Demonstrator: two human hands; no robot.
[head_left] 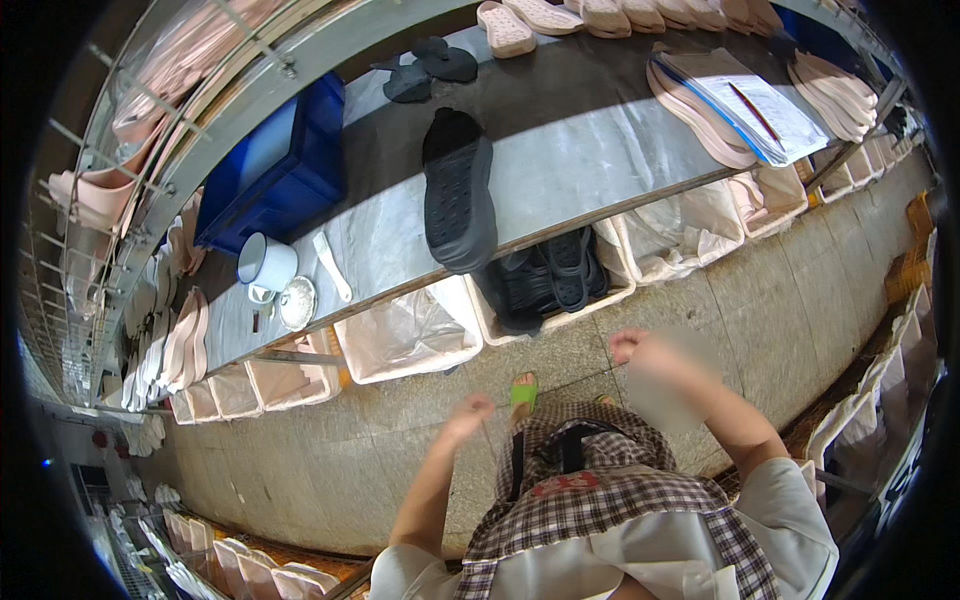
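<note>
My left hand point(468, 415) hangs in the air over the floor before the workbench, its fingers too smeared to read. Farther right, my right hand point(632, 346) is also raised clear of the bench; its visible fingers curl in with nothing seen in them, and a blur covers the rest. Nearest to both hands is a bin point(588, 312) of black perforated clogs point(568, 272) under the bench edge. Above it, a single long black perforated clog point(458, 195) lies on the grey bench top point(570, 150), its near end at the edge. Neither hand touches it.
Flat black pieces point(430, 68) lie at the back of the bench. Leftward are a blue crate point(285, 170), white mug point(267, 262), small dish point(298, 303) and white brush-like tool point(331, 267). Pink soles point(690, 115) and a clipboard point(745, 100) sit right. Lined bins point(410, 335) stand below.
</note>
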